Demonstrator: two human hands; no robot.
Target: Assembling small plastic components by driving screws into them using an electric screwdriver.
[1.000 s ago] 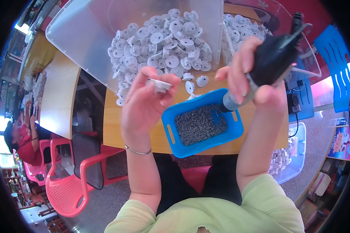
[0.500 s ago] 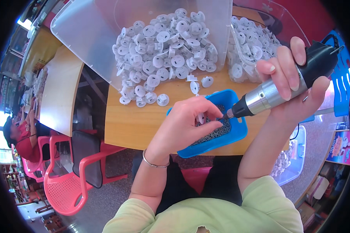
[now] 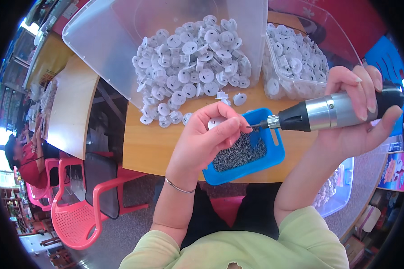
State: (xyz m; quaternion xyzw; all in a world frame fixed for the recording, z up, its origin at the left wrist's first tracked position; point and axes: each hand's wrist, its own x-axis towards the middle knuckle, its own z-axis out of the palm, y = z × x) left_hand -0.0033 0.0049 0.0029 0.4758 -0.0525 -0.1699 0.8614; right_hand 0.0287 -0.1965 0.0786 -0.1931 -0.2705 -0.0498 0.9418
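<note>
My right hand (image 3: pixel 357 105) is wrapped round an electric screwdriver (image 3: pixel 321 112) with a silver barrel and black ends, held nearly level. Its thin bit points left and reaches the fingertips of my left hand (image 3: pixel 211 134). Between those pinched fingers sits a round white plastic part (image 3: pixel 216 122), mostly covered by the fingers. Whether a screw sits at the bit's tip is too small to tell. Below both hands a blue tray (image 3: pixel 280 154) holds many small dark screws (image 3: pixel 240 154).
Behind the tray, a heap of white plastic parts (image 3: pixel 184 67) spills from a tipped clear bin (image 3: pixel 98 40) onto the wooden table (image 3: pixel 143 143). Another clear box (image 3: pixel 318 83) of such parts stands at the right. A pink chair (image 3: pixel 76 219) and a seated person (image 3: pixel 29 161) are at left.
Both hands have risen from the tray, my left shifting slightly left and my right moving right. The screwdriver has come up out of the screws and turned closer to level.
</note>
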